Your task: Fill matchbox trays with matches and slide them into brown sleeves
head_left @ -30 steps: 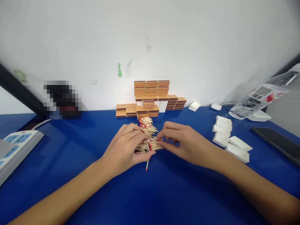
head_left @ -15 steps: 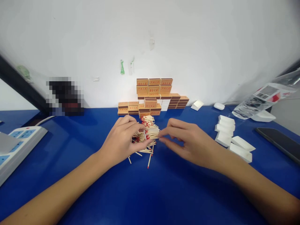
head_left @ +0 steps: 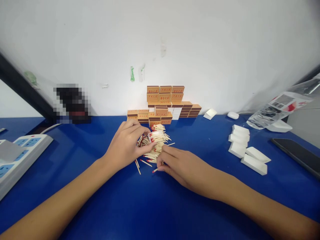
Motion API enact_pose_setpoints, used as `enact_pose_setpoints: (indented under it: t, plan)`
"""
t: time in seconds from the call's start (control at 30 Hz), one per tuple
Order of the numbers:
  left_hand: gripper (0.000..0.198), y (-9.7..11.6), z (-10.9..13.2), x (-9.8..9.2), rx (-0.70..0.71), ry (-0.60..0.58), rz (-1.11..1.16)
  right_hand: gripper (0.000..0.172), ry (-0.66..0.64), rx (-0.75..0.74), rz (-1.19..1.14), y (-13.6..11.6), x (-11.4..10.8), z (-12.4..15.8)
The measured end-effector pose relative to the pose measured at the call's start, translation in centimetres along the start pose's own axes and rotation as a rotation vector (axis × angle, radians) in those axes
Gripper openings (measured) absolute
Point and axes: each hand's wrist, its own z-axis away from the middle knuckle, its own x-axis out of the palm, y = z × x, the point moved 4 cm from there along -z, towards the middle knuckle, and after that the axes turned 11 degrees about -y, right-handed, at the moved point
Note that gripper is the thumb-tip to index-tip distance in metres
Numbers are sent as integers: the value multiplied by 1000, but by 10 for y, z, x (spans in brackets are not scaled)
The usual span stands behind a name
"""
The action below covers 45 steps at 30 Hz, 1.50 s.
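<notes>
A small white matchbox tray (head_left: 158, 132) with matches in it is gripped by my left hand (head_left: 127, 141), thumb in front and fingers behind. Under and around it spreads a pile of red-tipped matches (head_left: 150, 155). My right hand (head_left: 176, 163) is closed at the pile's near right edge. Its fingertips pinch a match (head_left: 155, 170), whose red head points left; the rest of that match is hidden by the fingers. Beyond the pile, stacked orange matchboxes (head_left: 165, 96) stand against the wall.
White empty trays (head_left: 237, 150) lie on the blue table (head_left: 160, 210) to the right. A phone (head_left: 295, 155), a leaning plastic bottle (head_left: 267, 111) and a white earbud case (head_left: 233, 115) are farther right. At the left sits a power strip (head_left: 37, 146).
My right hand has left the tray, moved left and toward me, and closed on a match at the pile's edge. The left hand still holds the tray, slightly farther left.
</notes>
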Motion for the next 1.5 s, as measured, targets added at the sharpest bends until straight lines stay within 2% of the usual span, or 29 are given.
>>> enact_pose_setpoints:
  t: [0.17,0.3,0.43,0.5,0.6,0.67,0.87,1.07,1.17,1.3,1.4,1.5]
  plan:
    - [25,15,2,3,107,9,3,10,354,107,17,13,-26,6]
    - [25,27,2,3,160,18,21,9,389,79,132,19,-26,4]
    - [26,21,1,-1,131,29,8,11,451,41,83,21,-34,9]
    - [27,11,1,-3,84,30,-4,8,345,15,15,24,-34,10]
    - [25,-3,1,-4,6,25,-36,11,36,-9,-54,30,-22,7]
    - [24,-6,1,-3,-3,19,-69,14,-69,4,-50,34,-14,5]
    - [28,5,1,-1,72,4,-123,10,-103,46,-29,34,-4,-2]
    - [28,4,2,0,84,1,-120,10,-91,33,-3,35,-3,-3]
    - [25,7,2,1,103,7,-122,9,15,14,-7,35,-10,0]
    - [26,19,3,2,152,2,-86,7,294,59,65,32,-25,5]
    - [25,27,3,2,174,-1,-42,8,357,47,133,29,-27,4]
    - [26,26,2,2,136,12,-7,11,389,43,122,33,-31,6]
